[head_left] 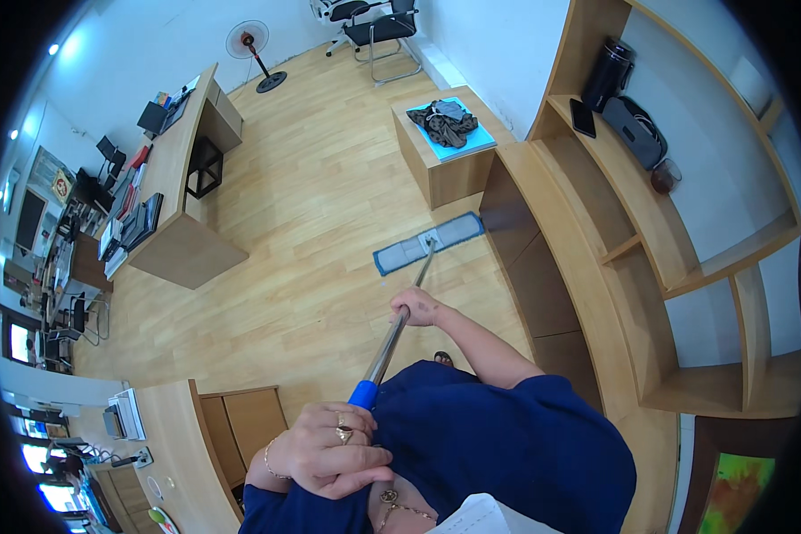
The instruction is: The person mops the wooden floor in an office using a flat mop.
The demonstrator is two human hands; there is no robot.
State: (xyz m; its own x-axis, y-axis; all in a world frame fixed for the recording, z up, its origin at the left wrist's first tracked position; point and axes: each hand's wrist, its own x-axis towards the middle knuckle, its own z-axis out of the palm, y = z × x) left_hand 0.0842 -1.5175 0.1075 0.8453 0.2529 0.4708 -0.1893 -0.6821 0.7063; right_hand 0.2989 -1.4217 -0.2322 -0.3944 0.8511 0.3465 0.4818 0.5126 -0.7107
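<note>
A flat dust mop (404, 256) with a grey pad edged in blue lies on the wooden floor ahead of me, its metal pole (389, 345) slanting back toward my chest. My left hand (336, 449), with rings and a bracelet, is closed round the top of the pole by the blue grip (363, 394). Farther down, my right hand (416, 307) wraps round the bare metal shaft. The mop head rests close to the foot of the shelving on the right.
Wooden shelving (587, 258) curves along the right, bearing a phone (583, 117) and a dark flask (609, 73). A low cabinet (411, 165) stands ahead with crumpled cloth (449, 125) on top. Desks (191, 214) line the left; a fan (271, 82) and chairs (381, 33) stand behind.
</note>
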